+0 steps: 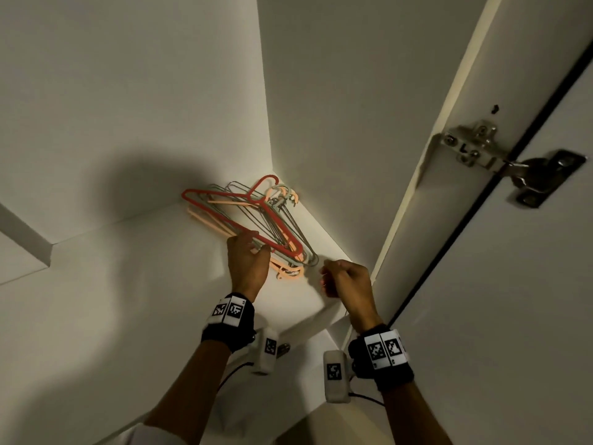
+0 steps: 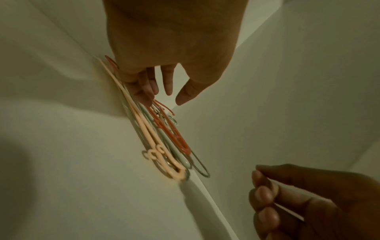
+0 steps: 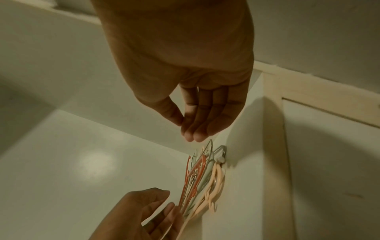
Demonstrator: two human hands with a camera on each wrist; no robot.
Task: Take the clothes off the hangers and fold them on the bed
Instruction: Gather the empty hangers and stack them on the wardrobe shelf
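The task's thing in view was a stack of bare hangers (image 1: 247,220) lying flat on a white shelf (image 1: 128,277), pushed into the corner where the shelf met the cupboard's side wall (image 1: 321,123); no clothes and no bed showed in any view. The stack's long axis ran away from the hands and across: its near end lay just ahead of and between the two hands, its hooks at the far end, tight in the corner, with a red hanger (image 1: 256,216) on top of pale orange and grey wire ones. The left hand (image 1: 248,263) was the nearer, at the near edge of the stack, fingers lightly bent and touching the top hangers; whether it pinched one or merely steadied the pile could not be told. The right hand (image 1: 348,284) hung just beside the stack's near end, apart from it, fingers curled together with the thumb against them; a thin wire seemed to run through that fist, though the frames left this uncertain. To its right stood the open door (image 1: 513,316) with its metal hinge (image 1: 500,162). Judged from this, the hangers were being put away, so any next move would start from the left hand.
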